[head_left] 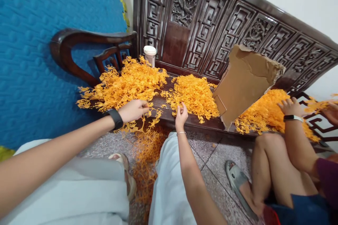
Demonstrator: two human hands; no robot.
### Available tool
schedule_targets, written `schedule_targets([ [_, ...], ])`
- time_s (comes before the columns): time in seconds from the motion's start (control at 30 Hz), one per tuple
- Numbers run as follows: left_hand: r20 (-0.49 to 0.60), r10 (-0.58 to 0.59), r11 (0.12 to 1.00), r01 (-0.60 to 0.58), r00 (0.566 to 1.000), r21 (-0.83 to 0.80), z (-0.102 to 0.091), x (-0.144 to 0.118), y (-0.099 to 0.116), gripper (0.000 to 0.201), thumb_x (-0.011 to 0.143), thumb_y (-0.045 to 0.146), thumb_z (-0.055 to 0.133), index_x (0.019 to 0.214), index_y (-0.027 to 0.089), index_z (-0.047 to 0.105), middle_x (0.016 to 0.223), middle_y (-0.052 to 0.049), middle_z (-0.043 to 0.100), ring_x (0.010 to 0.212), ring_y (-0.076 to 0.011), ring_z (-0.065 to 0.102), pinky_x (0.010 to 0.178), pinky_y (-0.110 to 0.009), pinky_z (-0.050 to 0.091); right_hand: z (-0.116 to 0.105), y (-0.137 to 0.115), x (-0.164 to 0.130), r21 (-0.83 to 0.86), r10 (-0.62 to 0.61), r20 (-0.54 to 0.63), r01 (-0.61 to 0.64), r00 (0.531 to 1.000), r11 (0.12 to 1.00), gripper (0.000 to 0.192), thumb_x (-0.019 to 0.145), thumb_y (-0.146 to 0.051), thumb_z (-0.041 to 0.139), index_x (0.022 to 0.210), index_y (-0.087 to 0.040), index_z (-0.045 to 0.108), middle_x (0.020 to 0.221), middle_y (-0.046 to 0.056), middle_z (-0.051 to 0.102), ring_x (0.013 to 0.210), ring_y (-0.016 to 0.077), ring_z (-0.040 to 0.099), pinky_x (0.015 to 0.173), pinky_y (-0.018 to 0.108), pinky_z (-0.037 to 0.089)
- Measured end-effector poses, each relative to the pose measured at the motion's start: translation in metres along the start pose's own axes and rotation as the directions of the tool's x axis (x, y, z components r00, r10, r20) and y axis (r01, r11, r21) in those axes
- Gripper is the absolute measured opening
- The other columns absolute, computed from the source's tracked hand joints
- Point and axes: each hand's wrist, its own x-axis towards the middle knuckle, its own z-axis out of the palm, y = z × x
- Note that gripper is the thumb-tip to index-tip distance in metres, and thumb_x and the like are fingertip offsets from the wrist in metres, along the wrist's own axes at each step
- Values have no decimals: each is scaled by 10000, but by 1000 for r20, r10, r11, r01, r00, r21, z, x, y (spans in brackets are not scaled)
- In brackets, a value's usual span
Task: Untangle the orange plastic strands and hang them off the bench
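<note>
My left hand (134, 110), with a black watch on the wrist, is closed in a pinch on an orange plastic sprue (156, 116), a branching frame that hangs below the fingers. Close to its right, my right hand (181, 115) has its thumb and fingertips drawn together; whatever they hold is too small to make out. Behind the left hand lies a tall heap of orange sprues (132, 81) with small figures on them. A second heap of loose small orange pieces (195, 95) lies just behind my right hand.
A dark carved wooden bench (175, 42) carries the heaps. A white-lidded tub (150, 54) stands at its back. A cardboard sheet (245, 81) separates another orange heap (269, 109), where a co-worker's hand (290, 107) reaches. Bare orange runners (148, 154) pile on the floor between my legs.
</note>
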Motion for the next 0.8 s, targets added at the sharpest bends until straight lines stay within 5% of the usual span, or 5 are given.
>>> schedule_targets([
  [0.1, 1, -23, 998, 23, 1000, -51, -4, -1, -9, 184, 732, 323, 399, 690, 183, 512, 330, 59, 429, 369, -108, 429, 442, -206, 334, -1, -2, -1, 9, -14, 4, 14, 1000, 1000, 386, 801, -384, 390, 1087, -145, 494, 745, 24, 503, 556, 91, 389, 584, 207, 344],
  [0.33, 8, 29, 994, -28, 1000, -103, -5, 6, -1, 180, 730, 323, 405, 713, 185, 518, 328, 66, 426, 373, -106, 435, 452, -202, 350, -6, -6, -4, 0, -72, -14, 72, 997, 997, 252, 799, -370, 401, 691, -161, 491, 732, 15, 418, 602, 90, 383, 594, 214, 340],
  [0.63, 102, 162, 973, -177, 981, 151, 13, 34, 21, 207, 678, 272, 416, 560, 186, 562, 441, 23, 513, 480, -119, 478, 475, -215, 320, -8, -10, -7, 39, -55, -6, 55, 998, 998, 286, 787, -393, 415, 685, -144, 509, 698, 8, 448, 565, 75, 381, 541, 193, 333],
  [0.8, 118, 168, 961, -189, 979, 200, 20, 44, 26, 210, 655, 255, 420, 569, 187, 599, 521, 0, 582, 530, -128, 501, 490, -214, 319, -5, -6, -9, 114, 9, 124, -23, 992, 993, 414, 809, -429, 348, 586, -130, 525, 524, -17, 462, 504, 75, 411, 516, 190, 337],
])
